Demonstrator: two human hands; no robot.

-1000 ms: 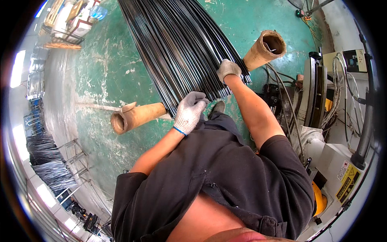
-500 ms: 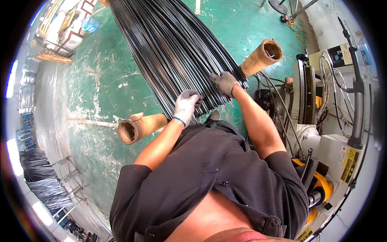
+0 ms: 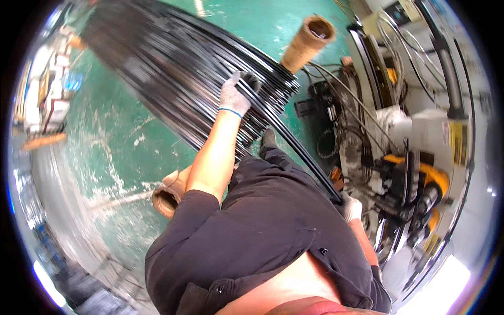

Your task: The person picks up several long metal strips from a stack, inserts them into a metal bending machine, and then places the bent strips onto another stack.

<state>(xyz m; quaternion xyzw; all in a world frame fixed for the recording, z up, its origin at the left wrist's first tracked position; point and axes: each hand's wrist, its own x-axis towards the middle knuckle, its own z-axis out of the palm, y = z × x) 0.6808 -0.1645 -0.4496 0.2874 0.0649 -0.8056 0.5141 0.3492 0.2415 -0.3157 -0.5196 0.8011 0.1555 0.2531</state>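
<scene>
Both hands have parted: left hand presses the black rod bundle, while right hand has drawn one rod back, clamped on its end. That rod now stands separated from the rest.

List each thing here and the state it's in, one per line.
Left hand: gloved, resting on the bundle.
Right hand: gloved, gripping one rod's end.
Bundle of black rods: lying across two tubes.
Single black rod: pulled out from the bundle.
Far cardboard tube: open-ended, under the rods.
Near cardboard tube: on the floor, partly hidden.
</scene>
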